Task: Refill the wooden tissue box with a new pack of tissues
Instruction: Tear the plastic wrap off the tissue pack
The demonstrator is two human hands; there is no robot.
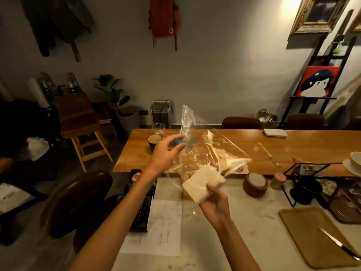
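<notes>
- Right now your right hand (214,204) is clamped on the stack of tissues (202,182), held in the air above the pale counter (244,222).
- Your left hand (166,153) pinches the clear wrapper (203,147), pulling it up and away.
- Judge the stack light, soft and floppy: grip its long sides, supporting underneath.
- Expect clingy, slippery film.

Looks like a small café or a lived-in home dining area. Long orange-brown wooden table (214,151) across mid-frame, pale marble-look counter (244,231) in the foreground. Stack of round wooden coasters (255,184) right of centre; tan rectangular serving tray (312,237) with a steel knife (340,244) at lower right. Gilt-framed picture (317,14) upper right, red pop-art canvas (317,81) below it. Wooden bar stool (82,122) at left.
</notes>
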